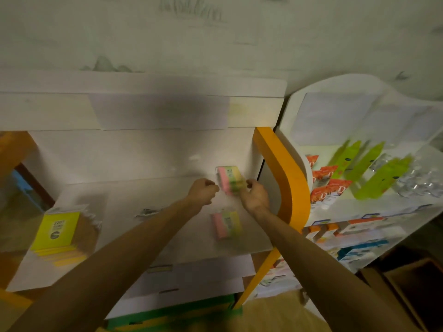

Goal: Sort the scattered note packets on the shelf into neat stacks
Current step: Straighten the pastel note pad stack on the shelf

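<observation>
White shelf (124,212) held two packets: far stack (230,179) sat between both hands, right hand (255,196) fingers curled on it, left hand (203,191) fisted beside; near packet (226,224) lay nearer.

a shop, likely stationery: white display shelf (167,240) with orange side panel (285,178), price tags (159,268) on shelf edges, wrapped note packets (226,225), neighbouring rack (359,212) with boxed goods.

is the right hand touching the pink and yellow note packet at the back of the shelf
Touching. In the head view the right hand has its fingertips on the right edge of the rear note packet, with no gap visible, though the picture is blurred.
</observation>
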